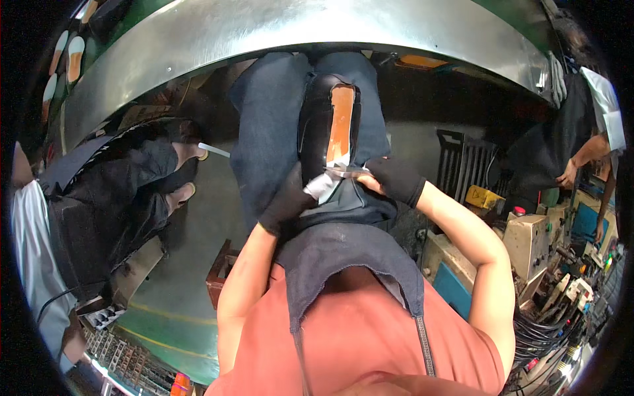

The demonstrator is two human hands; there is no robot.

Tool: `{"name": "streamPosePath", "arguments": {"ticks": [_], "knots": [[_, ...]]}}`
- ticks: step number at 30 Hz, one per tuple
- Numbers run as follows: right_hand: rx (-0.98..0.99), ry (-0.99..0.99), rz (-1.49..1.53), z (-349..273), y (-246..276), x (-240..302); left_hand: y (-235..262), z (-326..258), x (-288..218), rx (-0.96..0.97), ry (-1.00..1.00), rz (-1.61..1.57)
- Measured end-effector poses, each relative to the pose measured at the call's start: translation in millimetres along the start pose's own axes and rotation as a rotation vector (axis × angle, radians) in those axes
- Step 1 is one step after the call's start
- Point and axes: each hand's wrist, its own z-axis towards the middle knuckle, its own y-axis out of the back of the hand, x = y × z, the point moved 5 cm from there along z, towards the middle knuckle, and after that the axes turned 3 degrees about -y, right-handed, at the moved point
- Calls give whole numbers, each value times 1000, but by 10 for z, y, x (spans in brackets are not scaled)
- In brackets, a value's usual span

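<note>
A black shoe (pixel 316 125) lies on the person's lap, in the upper middle of the frame. Its long orange sole (pixel 342 115) faces up. The right hand (pixel 389 179), in a black glove, is just right of the middle and pinches a shiny metal tool (pixel 345 172) by the low end of the sole. The left hand (pixel 295 197), also in a black glove, is bent beside the tool, with white on its fingers; I cannot tell if it grips anything. A shiny metal worktop (pixel 297 32) curves across the top. A yellow box (pixel 484 197) sits at the right.
</note>
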Motion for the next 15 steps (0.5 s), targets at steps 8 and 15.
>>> {"name": "streamPosePath", "arguments": {"ticks": [8,15], "knots": [[138,67,76,76,278,6,181,209,23,-412,-223,362],[-37,358,65,-146,883,985,9,231,584,-232,-179,109]]}}
